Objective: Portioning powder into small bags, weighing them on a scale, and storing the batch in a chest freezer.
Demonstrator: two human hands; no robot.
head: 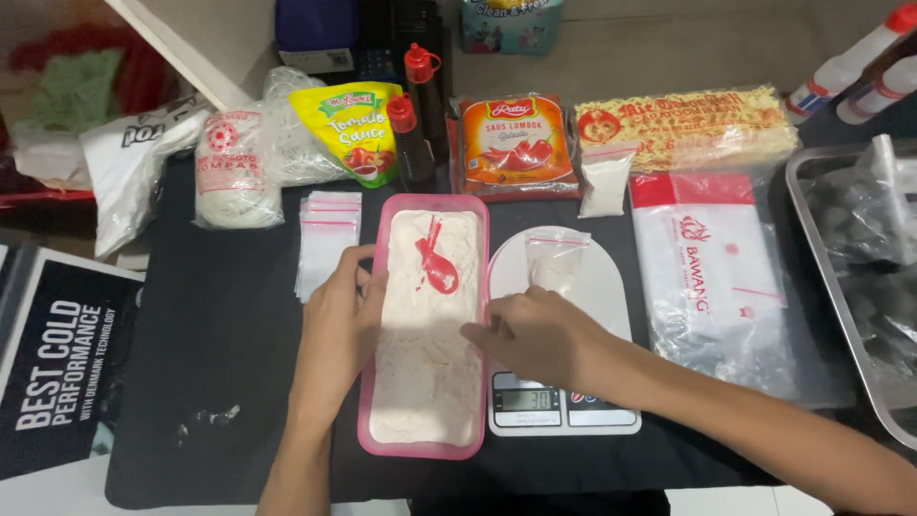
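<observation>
From my feed, my left hand (336,320) rests against the left wall of the pink tray (482,287), fingers loosely curled together along its rim and gripping nothing I can make out. My right hand (540,334) lies over the near part of the white kitchen scale (611,287), fingers bunched and pointing left toward the tray's right wall; I cannot tell whether they pinch anything. Just below those fingers sits the scale's lit display (525,399). The tray, between my two hands, is filled with pale powder (425,382), and a red spoon (436,263) lies in it beyond my fingertips. Just past my right fingers a small clear zip bag (557,260) holding a little white powder sits on the scale's platform. Beyond my left fingers lies a stack of empty zip bags (328,234). To the right of the scale is a large clear plastic packet (712,277). Farthest out I see two red-capped bottles (413,129), a yellow-green sauce pouch (355,129), an orange sauce packet (514,143) and a block of dry noodles (683,124).
</observation>
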